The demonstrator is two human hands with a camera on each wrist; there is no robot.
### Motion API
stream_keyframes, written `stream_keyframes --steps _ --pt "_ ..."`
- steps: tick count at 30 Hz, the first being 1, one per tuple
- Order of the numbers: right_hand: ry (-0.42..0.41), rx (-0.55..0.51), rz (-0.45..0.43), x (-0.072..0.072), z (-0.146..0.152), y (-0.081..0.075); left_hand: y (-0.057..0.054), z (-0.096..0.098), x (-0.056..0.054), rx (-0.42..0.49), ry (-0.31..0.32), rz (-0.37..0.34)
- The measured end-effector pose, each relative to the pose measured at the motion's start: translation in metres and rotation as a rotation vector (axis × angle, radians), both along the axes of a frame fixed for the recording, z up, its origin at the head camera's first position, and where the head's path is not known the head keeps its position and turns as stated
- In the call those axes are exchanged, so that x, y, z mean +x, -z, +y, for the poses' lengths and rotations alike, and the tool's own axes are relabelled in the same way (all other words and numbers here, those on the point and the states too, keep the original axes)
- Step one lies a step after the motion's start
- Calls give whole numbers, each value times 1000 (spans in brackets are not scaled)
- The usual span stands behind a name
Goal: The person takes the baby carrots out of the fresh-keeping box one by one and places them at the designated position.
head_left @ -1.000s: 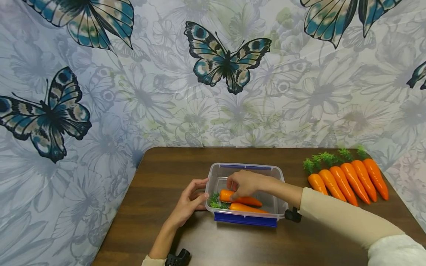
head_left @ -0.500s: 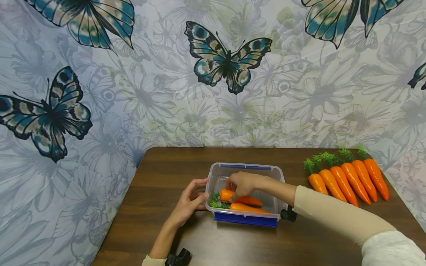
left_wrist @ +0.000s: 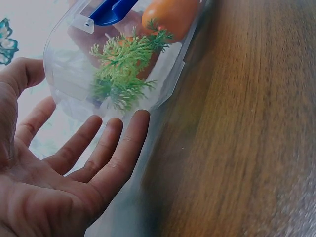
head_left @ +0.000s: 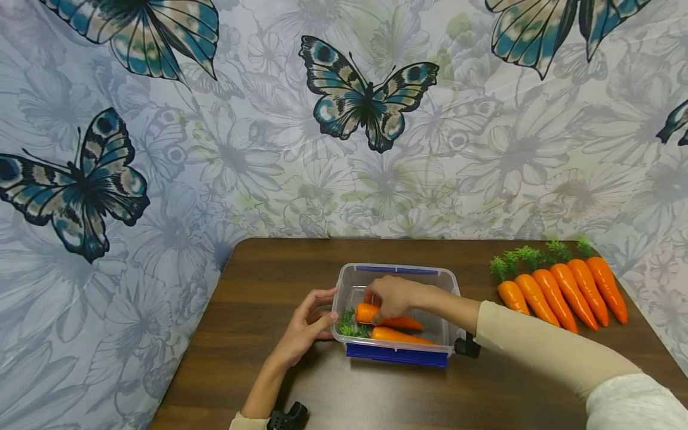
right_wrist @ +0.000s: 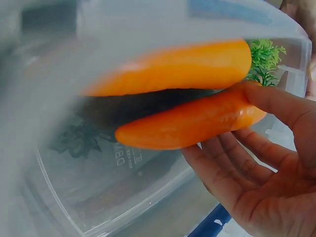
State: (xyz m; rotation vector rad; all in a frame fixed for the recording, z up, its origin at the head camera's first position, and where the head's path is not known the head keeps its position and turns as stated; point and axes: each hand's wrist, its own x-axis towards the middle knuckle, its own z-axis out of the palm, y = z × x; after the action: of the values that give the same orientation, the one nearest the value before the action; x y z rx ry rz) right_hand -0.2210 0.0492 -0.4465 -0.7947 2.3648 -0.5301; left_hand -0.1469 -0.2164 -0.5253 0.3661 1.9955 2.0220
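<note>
A clear plastic food container [head_left: 452, 286] with blue latches stands on the table. Inside it lie two orange carrots with green tops. My right hand [head_left: 395, 297] reaches in and pinches the farther carrot [right_wrist: 192, 123] near its thick end, thumb on one side and fingers on the other. Along the near wall rests the second carrot [right_wrist: 192, 66], roughly beside the held one. At the container's left end my left hand [head_left: 301, 331] has its fingers spread, fingertips touching the wall. Through that wall the leafy carrot tops [left_wrist: 121, 69] show in the left wrist view.
Several more carrots [head_left: 561, 295] lie side by side at the table's right, green tops toward the back. A blue latch [head_left: 396, 353] hangs down the container's front. Behind the brown wooden table [head_left: 285, 257] rises a wall [head_left: 258, 179] patterned with butterflies and flowers.
My right forearm has shifted slightly left, its hand staying on the carrot. The thick end of that carrot sits a touch higher now. My left hand and the container have not moved.
</note>
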Motion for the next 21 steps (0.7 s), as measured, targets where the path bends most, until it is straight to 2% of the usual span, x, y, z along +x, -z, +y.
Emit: stream_keyframes --steps 14,21 --pt "33 -26 3 3 8 -13 0 0 0 -8 -4 3" --pt "32 -60 33 0 15 -17 -1 1 0 -8 -7 4"
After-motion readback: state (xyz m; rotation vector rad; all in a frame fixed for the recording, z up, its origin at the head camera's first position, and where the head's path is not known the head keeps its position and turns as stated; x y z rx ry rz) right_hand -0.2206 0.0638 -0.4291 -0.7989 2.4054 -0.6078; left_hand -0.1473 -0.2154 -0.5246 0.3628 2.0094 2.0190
